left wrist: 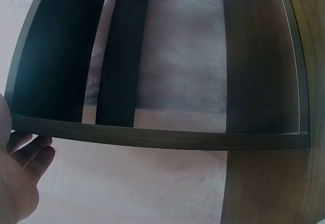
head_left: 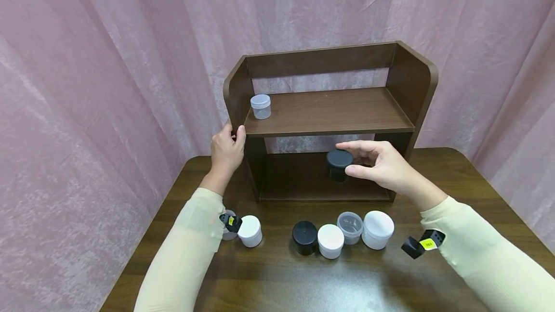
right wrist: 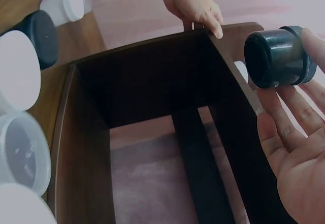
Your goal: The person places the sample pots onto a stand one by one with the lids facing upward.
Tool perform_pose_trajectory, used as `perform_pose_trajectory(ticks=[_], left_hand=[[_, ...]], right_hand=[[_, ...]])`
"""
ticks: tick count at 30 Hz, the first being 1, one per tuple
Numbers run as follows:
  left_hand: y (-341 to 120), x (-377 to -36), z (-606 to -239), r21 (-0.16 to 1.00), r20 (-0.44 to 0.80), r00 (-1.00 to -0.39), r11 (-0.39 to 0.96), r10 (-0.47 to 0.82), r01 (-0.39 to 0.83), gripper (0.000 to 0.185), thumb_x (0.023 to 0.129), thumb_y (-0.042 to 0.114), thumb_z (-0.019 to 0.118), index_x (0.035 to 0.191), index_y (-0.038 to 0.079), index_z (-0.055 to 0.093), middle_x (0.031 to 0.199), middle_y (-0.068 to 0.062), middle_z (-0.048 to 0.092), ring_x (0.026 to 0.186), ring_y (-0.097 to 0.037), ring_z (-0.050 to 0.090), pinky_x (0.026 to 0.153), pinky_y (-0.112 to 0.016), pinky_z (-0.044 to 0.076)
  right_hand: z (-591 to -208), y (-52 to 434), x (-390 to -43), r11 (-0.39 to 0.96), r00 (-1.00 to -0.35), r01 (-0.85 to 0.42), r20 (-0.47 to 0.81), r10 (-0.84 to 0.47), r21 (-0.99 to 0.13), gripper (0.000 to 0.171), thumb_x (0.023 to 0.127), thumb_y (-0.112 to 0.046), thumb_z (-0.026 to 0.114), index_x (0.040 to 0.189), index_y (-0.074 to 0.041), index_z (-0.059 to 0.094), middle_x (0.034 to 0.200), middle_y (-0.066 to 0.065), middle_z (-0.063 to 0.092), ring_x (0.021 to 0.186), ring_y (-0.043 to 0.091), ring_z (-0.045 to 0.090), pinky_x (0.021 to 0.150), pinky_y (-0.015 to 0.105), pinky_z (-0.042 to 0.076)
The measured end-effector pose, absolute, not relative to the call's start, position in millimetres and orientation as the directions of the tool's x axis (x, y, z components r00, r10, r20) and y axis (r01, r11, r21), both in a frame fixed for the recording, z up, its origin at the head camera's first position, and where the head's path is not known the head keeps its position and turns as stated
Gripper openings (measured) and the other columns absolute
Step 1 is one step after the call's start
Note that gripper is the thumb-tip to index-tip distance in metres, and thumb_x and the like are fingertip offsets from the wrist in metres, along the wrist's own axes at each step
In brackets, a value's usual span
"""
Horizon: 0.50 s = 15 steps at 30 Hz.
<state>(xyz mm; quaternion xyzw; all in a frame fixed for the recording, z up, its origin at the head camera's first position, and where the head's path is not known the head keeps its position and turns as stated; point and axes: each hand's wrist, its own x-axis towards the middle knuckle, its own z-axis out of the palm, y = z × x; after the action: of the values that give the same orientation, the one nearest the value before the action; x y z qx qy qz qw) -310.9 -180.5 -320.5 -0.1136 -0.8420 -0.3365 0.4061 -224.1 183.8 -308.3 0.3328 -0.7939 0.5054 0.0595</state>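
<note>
The wooden shelf unit [head_left: 329, 114] is the landmark, standing on the counter [head_left: 277, 278] w/ pink curtain behind. Left hand [head_left: 226, 150] grips the unit's left side panel at about mid-shelf height, thumb over the front edge, fingers curled round the outside; left wrist view shows those fingers [left wrist: 30, 155] just under the shelf edge. Right hand [head_left: 377, 162] sits in front of the unit's lower bay, right of centre, holding the black jar [head_left: 339, 165] by its lid and upper wall: thumb on the near side, fingers stretched over the far side, a loose part-open pinch, not a fist. The right wrist view shows the jar [right wrist: 277, 56] clear of the palm, lid rim against the fingertips. Judgement: small hard plastic pot, prob. light and stiff, not fragile, but the glossy wall looks slippery, so the best hold is across the lid, where the ribbed rim gives bite, or around the body just below it. Can't tell if it is full. Rest: a clear jar [head_left: 260, 106] on the upper shelf at the unit's left end; in front of the unit on the counter, a row w/ a white jar [head_left: 250, 230], another black jar [head_left: 305, 237], a white one [head_left: 330, 240], a clear tub [head_left: 350, 227] and a larger white tub [head_left: 377, 229].
</note>
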Motion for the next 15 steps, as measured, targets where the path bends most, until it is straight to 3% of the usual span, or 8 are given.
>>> perform_pose_trajectory(ticks=[7,15], left_hand=[[-178.9,-311.4,-318.9,0.477,0.751,-0.656,0.752,-0.079,0.455,0.027,0.092,0.024,0.054,0.084,-0.001,0.058,0.083,-0.024,0.068,0.08,-0.045,0.063,0.071,-0.053,0.048],[-178.6,-311.0,-318.1,0.472,0.753,-0.654,0.756,-0.077,0.454,0.027,0.093,0.024,0.054,0.085,-0.002,0.058,0.084,-0.024,0.068,0.082,-0.045,0.064,0.072,-0.054,0.048]], right_hand=[[-296.4,164.4,-234.3,0.204,-0.745,-0.602,0.451,-0.492,-0.772,0.047,0.083,-0.006,0.073,0.128,-0.008,0.061,0.102,0.006,0.069,0.092,0.022,0.065,0.071,0.027,0.051],[-282.3,140.0,-246.1,0.143,-0.735,-0.582,0.443,-0.513,-0.801,0.047,0.084,-0.01,0.074,0.129,-0.007,0.06,0.106,0.008,0.069,0.094,0.024,0.065,0.073,0.028,0.051]])
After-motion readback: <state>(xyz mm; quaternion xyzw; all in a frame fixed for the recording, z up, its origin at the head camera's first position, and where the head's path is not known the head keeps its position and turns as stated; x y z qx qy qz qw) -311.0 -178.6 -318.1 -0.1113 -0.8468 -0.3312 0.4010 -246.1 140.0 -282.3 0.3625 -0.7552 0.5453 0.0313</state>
